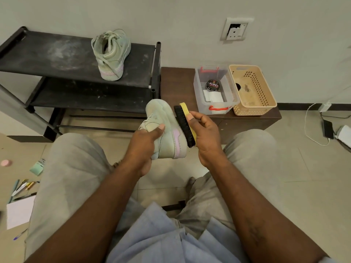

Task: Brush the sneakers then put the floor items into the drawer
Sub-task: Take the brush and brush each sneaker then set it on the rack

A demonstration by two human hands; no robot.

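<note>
While you sit with knees apart over the tiled floor, your left hand (pixel 146 143) grips the held sneaker (pixel 167 128) in the gap between them: thumb curled over the upper near the laces, the other fingers wrapped underneath and mostly hidden. Your right hand (pixel 206 135) is curled round the brush (pixel 185 126), fingers on its yellow back, black bristles touching the shoe's side just beside the pink patch. Held sneaker: pale green, greyish and dull on the surface, pale sole, toe tipped up and away from you. Second sneaker (pixel 111 54): same colours, standing on the top shelf of the black shoe rack (pixel 57 54), heel toward you, laces loose; the shelf is dusty. Floor by your left knee: pens (pixel 22 186), a sheet of white paper (pixel 19 211), a green packet (pixel 37 167), a pink round item (pixel 6 163), one blue pen (pixel 20 234) nearer you. Right of the rack, a low brown cabinet (pixel 176 86) carries a clear box (pixel 197 88) with a polish tin (pixel 212 85) inside, and a tan basket (pixel 266 93) touching it.
</note>
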